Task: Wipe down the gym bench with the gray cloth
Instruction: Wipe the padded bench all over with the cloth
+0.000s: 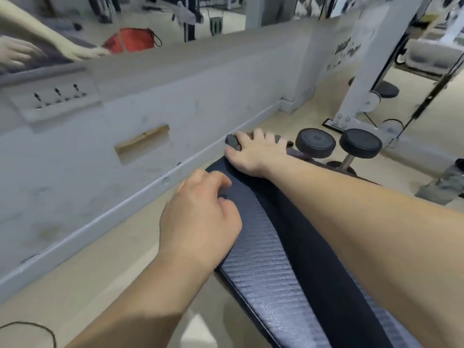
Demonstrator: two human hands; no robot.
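Two hands are on the gym bench (288,259). The right hand (253,153) lies at the bench's far end, fingers spread and pressed down on the gray cloth (232,142), which shows only as a bunched fold beside the thumb and a scrap past the little finger. The left hand (200,219) sits nearer along the bench's left edge, fingers curled over the pad's rim as if to brace. Its thumb is hidden, so how firm that hold is cannot be told. The step in hand looks like a long stroke starting from the far end. To do it well, the cloth should be flattened under the whole palm rather than left wadded at the thumb, so that more of it meets the ribbed pad. Then it should be drawn the full length of the bench with even pressure. The next pass should overlap the last one and take in both side rims. The bracing hand lies in the path along the left edge, so it will need to lift or shift as the cloth comes by. Just beyond the bench's far end on the right stand dumbbells (315,143), so a hard push outward risks knuckles against them. The near part of the bench has a pale sheen, though whether that is damp or just light cannot be told.
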